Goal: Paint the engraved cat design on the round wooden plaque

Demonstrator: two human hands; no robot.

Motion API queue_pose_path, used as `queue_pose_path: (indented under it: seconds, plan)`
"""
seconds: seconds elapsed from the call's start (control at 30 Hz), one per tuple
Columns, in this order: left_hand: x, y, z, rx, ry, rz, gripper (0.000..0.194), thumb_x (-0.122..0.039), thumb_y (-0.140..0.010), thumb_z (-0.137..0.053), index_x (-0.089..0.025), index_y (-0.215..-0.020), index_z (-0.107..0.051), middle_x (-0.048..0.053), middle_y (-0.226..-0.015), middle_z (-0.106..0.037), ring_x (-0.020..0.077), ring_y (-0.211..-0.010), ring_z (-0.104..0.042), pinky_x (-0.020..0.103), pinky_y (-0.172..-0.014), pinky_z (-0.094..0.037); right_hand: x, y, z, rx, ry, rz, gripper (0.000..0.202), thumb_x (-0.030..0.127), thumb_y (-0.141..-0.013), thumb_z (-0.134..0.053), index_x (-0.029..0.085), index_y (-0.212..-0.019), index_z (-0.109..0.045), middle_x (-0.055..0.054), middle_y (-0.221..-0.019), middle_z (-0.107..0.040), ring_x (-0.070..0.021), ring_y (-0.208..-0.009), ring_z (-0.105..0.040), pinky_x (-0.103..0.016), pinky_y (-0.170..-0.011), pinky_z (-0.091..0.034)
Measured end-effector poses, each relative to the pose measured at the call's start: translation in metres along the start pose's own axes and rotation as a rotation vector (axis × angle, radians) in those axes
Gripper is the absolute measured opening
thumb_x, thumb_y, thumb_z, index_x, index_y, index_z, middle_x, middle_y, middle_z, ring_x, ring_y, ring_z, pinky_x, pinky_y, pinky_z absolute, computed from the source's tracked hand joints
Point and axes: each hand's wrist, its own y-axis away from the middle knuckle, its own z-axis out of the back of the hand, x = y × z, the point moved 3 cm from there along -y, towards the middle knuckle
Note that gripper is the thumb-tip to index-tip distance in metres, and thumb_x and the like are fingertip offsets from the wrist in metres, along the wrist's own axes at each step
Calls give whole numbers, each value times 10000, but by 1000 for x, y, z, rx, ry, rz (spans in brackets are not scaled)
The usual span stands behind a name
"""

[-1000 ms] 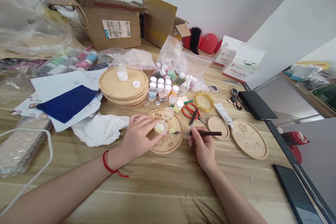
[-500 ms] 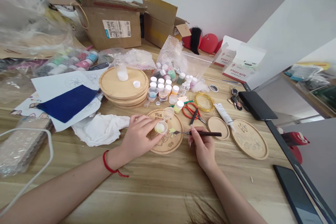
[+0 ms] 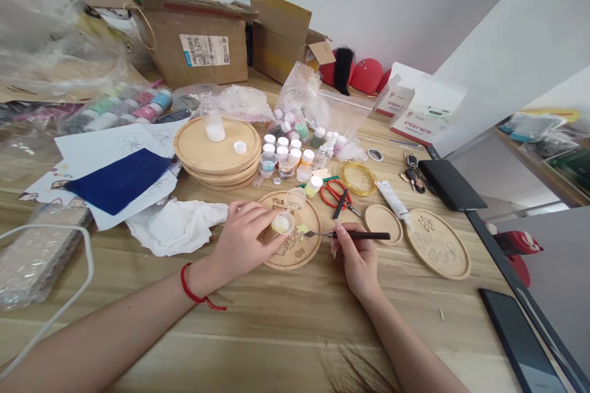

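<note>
A small clear cup (image 3: 282, 223) with pale yellow contents is pinched in my left hand (image 3: 244, 236), above a round wooden plate (image 3: 308, 255). Dark line drawings and a pale yellow-green patch show on the plate. My right hand (image 3: 356, 255) grips a dark-handled palette knife (image 3: 369, 235); its metal tip points left and is over the plate by the yellow patch. Part of the plate is hidden by my left hand. Just behind the plate stands a white-lidded jar (image 3: 314, 186) of yellow material.
Red-handled scissors (image 3: 332, 194), a gold wire coil (image 3: 358, 178) and a white tube (image 3: 393, 201) lie behind my right hand. Stacked wooden plates (image 3: 216, 163) and a white cloth (image 3: 173, 227) are at left. A second drawn plate (image 3: 437, 244) and a phone (image 3: 519, 338) are at right.
</note>
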Motion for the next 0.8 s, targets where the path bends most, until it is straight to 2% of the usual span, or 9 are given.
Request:
queue_pose_path:
  seconds: [0.8]
  plan:
    - [0,-1,0,4,1,8,227,-332,-821,-709,-200,-1001,-669,16,-863,-739,200,-827,-655,381,-816,-401,2,0,-2,-14,26,-13,282,457,-827,-705,189,-819,-618,37,-567,-563,-86,-473,-485,-197,-424,-402]
